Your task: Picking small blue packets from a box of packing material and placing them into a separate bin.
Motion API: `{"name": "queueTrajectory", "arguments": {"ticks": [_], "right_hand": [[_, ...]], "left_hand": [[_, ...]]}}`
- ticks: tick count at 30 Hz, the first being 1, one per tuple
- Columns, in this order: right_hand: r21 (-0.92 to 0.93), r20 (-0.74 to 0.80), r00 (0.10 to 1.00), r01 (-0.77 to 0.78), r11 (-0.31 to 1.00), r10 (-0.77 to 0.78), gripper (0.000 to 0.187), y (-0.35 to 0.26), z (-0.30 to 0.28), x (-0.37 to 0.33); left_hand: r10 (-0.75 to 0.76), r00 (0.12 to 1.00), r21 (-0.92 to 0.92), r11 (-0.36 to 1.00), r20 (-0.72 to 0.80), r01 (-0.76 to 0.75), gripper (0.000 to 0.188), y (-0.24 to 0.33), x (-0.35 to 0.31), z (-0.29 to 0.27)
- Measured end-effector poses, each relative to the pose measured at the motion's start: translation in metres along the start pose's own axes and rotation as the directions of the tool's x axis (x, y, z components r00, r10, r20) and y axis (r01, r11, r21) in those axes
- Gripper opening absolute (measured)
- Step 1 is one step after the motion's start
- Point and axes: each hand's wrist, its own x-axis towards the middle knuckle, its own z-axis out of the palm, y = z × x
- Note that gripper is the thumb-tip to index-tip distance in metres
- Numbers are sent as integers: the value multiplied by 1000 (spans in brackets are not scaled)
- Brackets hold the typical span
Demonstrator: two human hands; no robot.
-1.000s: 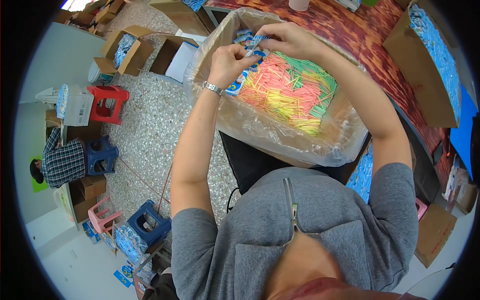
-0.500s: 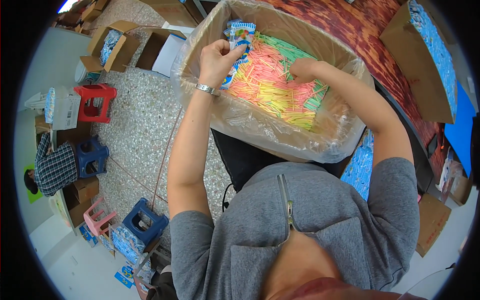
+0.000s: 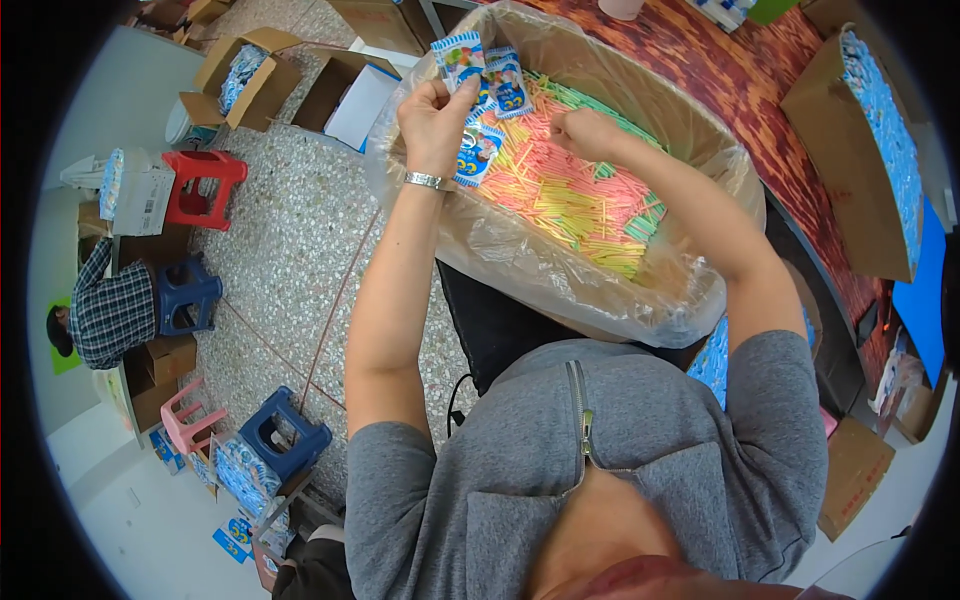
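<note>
My left hand (image 3: 432,132) is closed on a small blue-and-white printed packet (image 3: 458,52), pinched between thumb and fingers above the left end of a plastic-lined carton (image 3: 590,312). Two similar packets lie beside that hand: one packet (image 3: 512,92) to its right, another packet (image 3: 482,158) by the wrist. Thin pastel sticks (image 3: 572,200) in pink, yellow and green fill the carton in a loose heap. Over the pink ones, my right hand (image 3: 588,134) has its fingers curled together; whatever is in them is too small or hidden to make out.
A red-brown patterned table (image 3: 690,70) runs behind the carton. To the right stands a tall carton of blue packets (image 3: 880,130). Open cartons (image 3: 245,85), a red stool (image 3: 203,188) and blue stools (image 3: 285,432) are on the left floor. A person in a checked shirt (image 3: 112,315) sits far left.
My left hand has raised its packet, and the packets beneath now show separately. My right hand has come up out of the sticks and moved left across the carton. The whole view has shifted slightly.
</note>
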Motion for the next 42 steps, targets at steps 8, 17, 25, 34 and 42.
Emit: {"name": "queueTrajectory", "arguments": {"ticks": [8,17,25,34,42], "right_hand": [[-61,38,973,-225,972,228,31,-53,7,53],[-345,287,914,-179,921,285,36,-80,-1,82],[-334,278,925,-159,929,258,35,-71,15,86],[-224,278,944,-116,968,177,32,-45,10,67],[782,333,898,-94,616,-286,35,-30,-51,-23]], "left_hand": [[-14,1000,2,1000,-3,14,34,-1,0,1],[17,1000,93,996,6,-18,31,9,-4,2],[25,1000,142,990,7,-26,28,5,-4,4],[21,1000,175,984,7,-22,33,-6,0,0],[-172,985,-252,953,16,170,28,0,4,19]]}}
